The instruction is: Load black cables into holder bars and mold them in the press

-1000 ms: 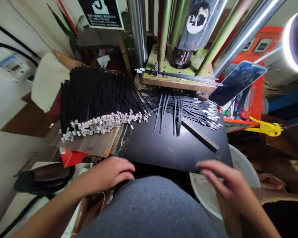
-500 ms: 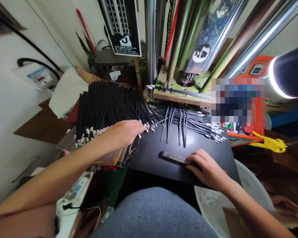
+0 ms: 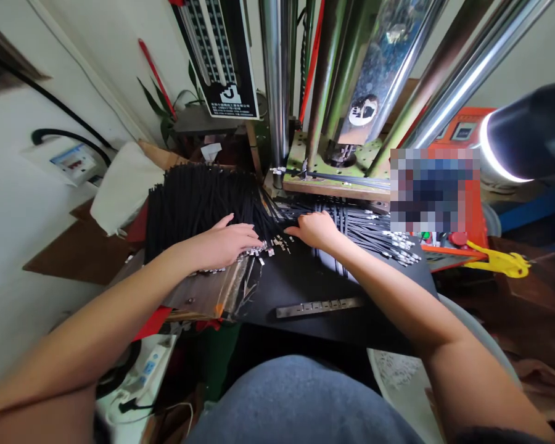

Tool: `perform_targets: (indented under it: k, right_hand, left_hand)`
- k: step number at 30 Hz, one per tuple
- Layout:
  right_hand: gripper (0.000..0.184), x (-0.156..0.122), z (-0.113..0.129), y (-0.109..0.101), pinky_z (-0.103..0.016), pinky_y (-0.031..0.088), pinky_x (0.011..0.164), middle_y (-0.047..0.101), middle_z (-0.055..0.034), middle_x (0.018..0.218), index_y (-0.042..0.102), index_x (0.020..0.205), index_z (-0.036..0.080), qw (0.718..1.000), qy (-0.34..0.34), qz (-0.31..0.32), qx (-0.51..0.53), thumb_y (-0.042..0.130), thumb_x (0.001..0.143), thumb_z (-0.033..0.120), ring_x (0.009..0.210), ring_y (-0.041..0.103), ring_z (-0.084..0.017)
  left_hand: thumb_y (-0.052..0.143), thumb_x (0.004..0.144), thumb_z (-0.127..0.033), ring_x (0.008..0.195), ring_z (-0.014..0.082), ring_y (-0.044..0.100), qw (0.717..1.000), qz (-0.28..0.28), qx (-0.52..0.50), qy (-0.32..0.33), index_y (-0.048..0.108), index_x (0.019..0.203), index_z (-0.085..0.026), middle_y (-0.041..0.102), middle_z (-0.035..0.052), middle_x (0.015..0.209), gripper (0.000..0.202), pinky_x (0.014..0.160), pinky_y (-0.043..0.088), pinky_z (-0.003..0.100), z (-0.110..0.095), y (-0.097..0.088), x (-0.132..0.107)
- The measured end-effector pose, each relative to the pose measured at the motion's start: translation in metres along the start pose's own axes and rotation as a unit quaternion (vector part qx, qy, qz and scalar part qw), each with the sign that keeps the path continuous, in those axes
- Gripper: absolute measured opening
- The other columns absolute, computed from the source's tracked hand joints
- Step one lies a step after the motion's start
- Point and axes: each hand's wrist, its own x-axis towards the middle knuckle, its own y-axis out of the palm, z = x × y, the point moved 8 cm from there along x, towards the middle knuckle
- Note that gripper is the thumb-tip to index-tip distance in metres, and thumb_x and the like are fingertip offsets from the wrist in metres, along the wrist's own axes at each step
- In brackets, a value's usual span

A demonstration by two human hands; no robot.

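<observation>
My left hand [image 3: 224, 245] lies palm down on the metal end fittings of a large bundle of black strips [image 3: 198, 206], which are fanned across a wooden board [image 3: 208, 296]. My right hand [image 3: 315, 229] reaches over a second, looser layer of black strips with metal ends [image 3: 374, 231], and its fingertips touch them near the press base. Those strips lie on a black board [image 3: 263, 302]. A slotted metal bar [image 3: 319, 307] rests on that board, apart from both hands. My palms hide some of the fittings.
A press with chrome and green columns [image 3: 277, 80] rises from a green plate [image 3: 333, 151] just beyond the strips. To the right stand a pixelated patch [image 3: 435, 188], an orange control panel [image 3: 462, 132], a yellow handle [image 3: 499, 262] and a lamp [image 3: 527, 129]. A power strip [image 3: 148, 364] lies below left.
My right hand has left the slotted bar and moved forward onto the strips, and the bar now lies straight near the board's front. My left hand has shifted left along the fittings.
</observation>
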Motion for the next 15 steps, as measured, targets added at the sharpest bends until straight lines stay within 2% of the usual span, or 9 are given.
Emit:
perform_targets:
  k: [2,4,7,9,11,12,13,15]
  right_hand:
    - [0.059,0.009,0.018,0.006,-0.047,0.046,0.088,0.07,-0.0271,0.104,0.07,0.102,0.003,0.999,0.004,0.024,0.026,0.054,0.093,0.059,0.1,0.067,-0.037]
    - [0.05,0.019,0.038,0.009,-0.036,0.048,0.08,0.071,-0.0208,0.102,0.071,0.102,0.006,0.997,-0.012,0.053,0.063,0.065,0.087,0.053,0.094,0.068,-0.031]
    - [0.035,0.019,0.047,-0.003,-0.024,0.044,0.066,0.072,-0.0075,0.089,0.071,0.096,0.009,0.99,-0.034,0.065,0.123,0.063,0.09,0.042,0.078,0.064,-0.017]
    - [0.034,0.004,0.036,-0.024,-0.022,0.04,0.06,0.068,-0.0017,0.082,0.069,0.097,0.01,0.976,-0.051,0.03,0.209,0.057,0.093,0.042,0.068,0.058,-0.011]
    - [0.029,-0.021,0.017,-0.041,-0.021,0.039,0.058,0.065,0.0013,0.077,0.067,0.098,0.011,0.953,-0.064,-0.003,0.297,0.062,0.09,0.039,0.062,0.054,-0.009]
    - [0.025,-0.035,0.007,-0.044,-0.021,0.039,0.057,0.064,0.002,0.074,0.067,0.097,0.012,0.949,-0.065,-0.001,0.309,0.066,0.086,0.034,0.061,0.053,-0.009]
    - [0.02,-0.049,-0.003,-0.042,-0.022,0.039,0.058,0.064,0.0019,0.072,0.067,0.096,0.013,0.958,-0.057,0.011,0.282,0.07,0.083,0.028,0.06,0.054,-0.01]
    - [0.011,-0.079,-0.023,-0.03,-0.025,0.04,0.061,0.066,-0.0025,0.073,0.068,0.091,0.013,0.991,-0.031,0.038,0.121,0.067,0.081,0.016,0.065,0.059,-0.015]
  left_hand:
    - [0.048,0.08,-0.008,0.128,0.0233,0.053,1.0,-0.008,0.001,0.004,0.069,0.116,-0.027,0.065,0.0031,0.127,0.045,0.121,0.0,0.061,0.002,0.003,0.005]
    - [0.051,0.079,-0.011,0.12,0.0252,0.058,1.0,-0.014,0.02,0.01,0.073,0.105,-0.026,0.069,0.0036,0.117,0.036,0.119,-0.001,0.065,0.001,0.003,0.014]
    - [0.052,0.082,-0.014,0.109,0.0239,0.061,0.997,-0.063,0.048,0.026,0.074,0.089,-0.026,0.073,0.0002,0.098,0.025,0.119,0.002,0.064,-0.012,-0.018,0.021]
    - [0.052,0.088,-0.017,0.108,0.0225,0.06,0.988,-0.143,0.044,0.023,0.074,0.093,-0.027,0.074,-0.0012,0.097,0.024,0.118,0.014,0.059,-0.028,-0.045,0.018]
    - [0.05,0.095,-0.022,0.107,0.021,0.06,0.976,-0.215,0.03,0.019,0.073,0.103,-0.028,0.074,-0.0016,0.104,0.025,0.111,0.031,0.05,-0.051,-0.064,0.013]
    - [0.049,0.097,-0.023,0.105,0.0199,0.062,0.973,-0.228,0.022,0.03,0.072,0.108,-0.028,0.073,-0.0013,0.108,0.026,0.105,0.038,0.045,-0.066,-0.066,0.012]
    - [0.047,0.098,-0.022,0.103,0.0188,0.063,0.973,-0.223,0.014,0.052,0.071,0.11,-0.027,0.073,-0.0008,0.11,0.027,0.098,0.043,0.04,-0.083,-0.06,0.014]
    - [0.046,0.098,-0.017,0.099,0.0171,0.066,0.979,-0.178,0.002,0.1,0.07,0.111,-0.023,0.072,0.0016,0.112,0.029,0.088,0.049,0.033,-0.116,-0.034,0.02]
